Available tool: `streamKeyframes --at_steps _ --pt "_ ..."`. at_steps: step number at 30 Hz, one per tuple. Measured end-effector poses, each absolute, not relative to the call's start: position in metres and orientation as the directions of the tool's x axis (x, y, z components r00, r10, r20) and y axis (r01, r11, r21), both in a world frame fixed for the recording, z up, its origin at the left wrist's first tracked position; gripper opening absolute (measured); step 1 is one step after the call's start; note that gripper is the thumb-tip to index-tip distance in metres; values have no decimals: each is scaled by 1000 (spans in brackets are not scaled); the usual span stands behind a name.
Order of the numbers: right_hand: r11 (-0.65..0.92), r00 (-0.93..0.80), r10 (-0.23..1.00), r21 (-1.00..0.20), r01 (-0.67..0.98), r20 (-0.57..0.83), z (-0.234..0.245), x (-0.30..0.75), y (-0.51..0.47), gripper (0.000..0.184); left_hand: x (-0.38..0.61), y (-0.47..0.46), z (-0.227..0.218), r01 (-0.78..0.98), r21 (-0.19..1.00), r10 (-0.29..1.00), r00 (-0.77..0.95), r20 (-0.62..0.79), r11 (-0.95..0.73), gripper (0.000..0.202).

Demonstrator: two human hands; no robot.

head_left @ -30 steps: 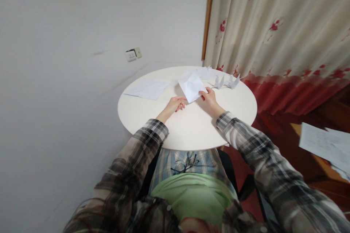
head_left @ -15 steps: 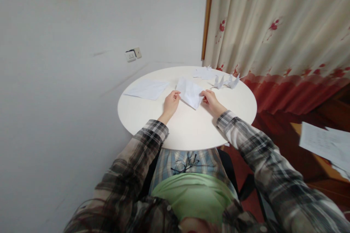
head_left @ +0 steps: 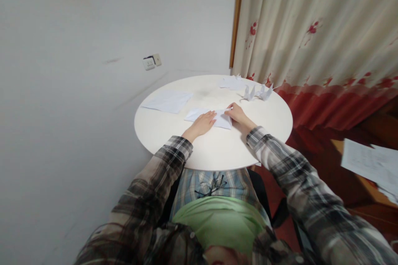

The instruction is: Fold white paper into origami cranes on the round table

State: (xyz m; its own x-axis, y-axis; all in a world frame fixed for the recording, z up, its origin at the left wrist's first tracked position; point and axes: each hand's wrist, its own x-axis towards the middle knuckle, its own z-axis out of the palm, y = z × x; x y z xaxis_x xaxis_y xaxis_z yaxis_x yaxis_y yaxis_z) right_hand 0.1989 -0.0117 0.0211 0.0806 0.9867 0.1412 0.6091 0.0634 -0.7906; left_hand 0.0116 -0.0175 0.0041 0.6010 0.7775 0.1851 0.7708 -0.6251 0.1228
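On the round white tabletop (head_left: 217, 149) the folded paper sheet (head_left: 224, 120) lies flat, the left hand (head_left: 203, 122) spread open and pressing on it. The right hand (head_left: 238, 112) bends its fingers at the sheet's right edge; I cannot tell whether that grip pinches or only presses. It looks like an early crease: folded paper figures (head_left: 258, 92) stand finished at the far edge, and an unfolded sheet (head_left: 168, 101) lies untouched to the left.

Sheet of white paper (head_left: 222, 119): folded, lying flat on the round white table (head_left: 217, 149), near its centre, long axis left to right. Left end tapers to a point. Faint creases show on the right part. Mid-section is hidden under the left hand (head_left: 203, 122), which rests flat, palm down. The right hand (head_left: 238, 112) touches the far right corner.
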Motion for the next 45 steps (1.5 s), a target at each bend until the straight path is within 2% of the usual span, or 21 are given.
streamKeyframes --at_steps 1,3,8,14,21,24,28,32,34,36,38,41,45 --pt "94 99 969 -711 696 225 20 198 -11 26 11 -17 3 786 118 793 589 156 -607 49" --pt "108 86 953 -590 800 291 18 196 -11 33 11 -17 3 806 106 811 570 130 -583 52" --pt "15 90 973 -446 895 214 20 194 -13 36 12 -18 7 841 86 844 528 91 -535 56" --pt "7 80 978 -410 912 194 26 192 -17 35 10 -13 11 911 88 915 400 50 -403 52" --pt "-31 112 978 -410 912 174 28 191 -19 34 5 -12 10 959 62 958 270 92 -277 61" --pt "-38 117 974 -366 930 196 26 191 -21 34 6 -16 10 948 38 942 310 128 -317 58" --pt "-19 96 961 -287 958 259 23 193 -22 33 10 -21 12 850 -1 841 522 143 -528 50" --pt "27 55 890 -172 985 453 23 190 -23 32 14 -22 11 811 15 809 581 91 -585 51" --pt "144 -44 842 -145 979 537 23 184 -23 37 15 -22 10 825 26 824 563 61 -565 52" --pt "358 -218 805 -159 920 552 22 175 -22 41 17 -22 11 835 30 835 547 59 -549 51" --pt "491 -304 794 -261 831 527 20 164 -20 40 18 -22 12 837 38 837 542 74 -545 50" --pt "478 -320 865 -437 762 387 17 149 -19 40 20 -23 16 824 33 822 560 102 -566 47" --pt "449 -348 893 -528 720 285 17 141 -18 42 23 -25 21 828 6 824 557 104 -561 43"
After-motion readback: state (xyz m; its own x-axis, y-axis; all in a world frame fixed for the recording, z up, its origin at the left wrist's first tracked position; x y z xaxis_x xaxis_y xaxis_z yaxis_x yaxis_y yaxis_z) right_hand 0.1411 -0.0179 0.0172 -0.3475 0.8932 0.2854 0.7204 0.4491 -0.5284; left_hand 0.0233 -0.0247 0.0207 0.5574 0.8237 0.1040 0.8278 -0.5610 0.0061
